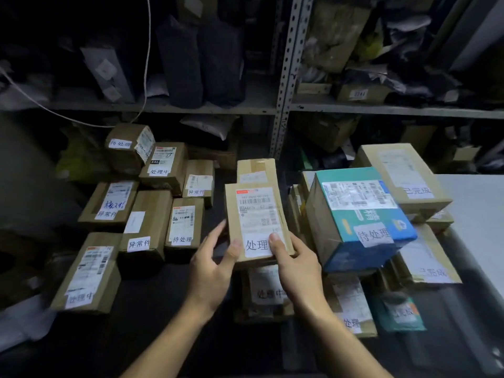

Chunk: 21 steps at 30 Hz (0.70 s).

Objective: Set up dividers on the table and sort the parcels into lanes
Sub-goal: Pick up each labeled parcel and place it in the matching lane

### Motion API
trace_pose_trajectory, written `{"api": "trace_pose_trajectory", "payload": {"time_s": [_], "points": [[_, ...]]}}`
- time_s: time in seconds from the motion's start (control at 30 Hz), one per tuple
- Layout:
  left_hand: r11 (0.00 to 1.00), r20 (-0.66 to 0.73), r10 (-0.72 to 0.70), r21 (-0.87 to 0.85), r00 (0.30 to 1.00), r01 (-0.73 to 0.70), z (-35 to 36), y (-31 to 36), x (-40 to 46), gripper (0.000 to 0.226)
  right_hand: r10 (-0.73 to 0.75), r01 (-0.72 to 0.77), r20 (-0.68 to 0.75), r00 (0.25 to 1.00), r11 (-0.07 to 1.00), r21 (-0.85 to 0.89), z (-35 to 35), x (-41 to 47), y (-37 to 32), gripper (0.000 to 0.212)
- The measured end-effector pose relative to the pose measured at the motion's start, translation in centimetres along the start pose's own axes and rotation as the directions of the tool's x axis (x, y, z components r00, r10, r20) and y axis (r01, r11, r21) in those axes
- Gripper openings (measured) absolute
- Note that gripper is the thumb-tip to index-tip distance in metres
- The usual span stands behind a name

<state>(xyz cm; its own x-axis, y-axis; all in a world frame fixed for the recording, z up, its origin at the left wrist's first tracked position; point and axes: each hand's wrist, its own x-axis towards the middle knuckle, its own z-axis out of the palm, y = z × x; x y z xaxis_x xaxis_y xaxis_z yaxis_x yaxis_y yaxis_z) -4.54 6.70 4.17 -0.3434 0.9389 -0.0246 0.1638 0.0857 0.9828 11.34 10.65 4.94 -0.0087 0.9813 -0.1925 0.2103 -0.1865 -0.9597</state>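
Note:
I hold a small brown cardboard parcel (255, 214) with a white shipping label and a handwritten tag, raised above the dark table (163, 309). My left hand (211, 268) grips its lower left edge, thumb on the front. My right hand (296, 264) grips its lower right corner, thumb on the tag. Beneath it lies another brown parcel (266, 293) with a tag. To the left, several tagged brown parcels (148, 222) lie in rows. No divider is visible.
A teal and blue box (362, 216) sits on a pile of parcels at the right, with a large brown box (401, 175) behind it. A white surface (477, 214) lies at far right. Metal shelving (283, 77) packed with dark bags stands behind.

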Motion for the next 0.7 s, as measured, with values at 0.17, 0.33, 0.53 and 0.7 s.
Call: {"api": "trace_pose_trajectory", "payload": {"time_s": [0.17, 0.33, 0.53, 0.7], "points": [[0.998, -0.067, -0.036, -0.046, 0.997, 0.033, 2.1, -0.4, -3.3, 0.045, 0.035, -0.036, -0.021, 0.999, 0.998, -0.042, -1.7, -2.3, 1.8, 0.042], [0.996, -0.082, -0.072, -0.056, 0.994, 0.068, 2.2, -1.1, -4.7, 0.046, 0.071, -0.071, 0.002, 0.997, 0.997, -0.04, -2.0, -3.4, 2.7, 0.035], [0.993, -0.092, -0.115, -0.041, 0.989, 0.112, 2.8, -2.6, -5.4, 0.044, 0.108, -0.107, 0.004, 0.994, 0.989, -0.106, -2.5, -3.3, 4.3, 0.042], [0.986, -0.043, -0.164, -0.029, 0.986, 0.163, 3.4, -3.6, -4.9, 0.04, 0.165, -0.159, 0.02, 0.986, 0.973, -0.169, -3.1, -2.6, 5.2, 0.042]]}}
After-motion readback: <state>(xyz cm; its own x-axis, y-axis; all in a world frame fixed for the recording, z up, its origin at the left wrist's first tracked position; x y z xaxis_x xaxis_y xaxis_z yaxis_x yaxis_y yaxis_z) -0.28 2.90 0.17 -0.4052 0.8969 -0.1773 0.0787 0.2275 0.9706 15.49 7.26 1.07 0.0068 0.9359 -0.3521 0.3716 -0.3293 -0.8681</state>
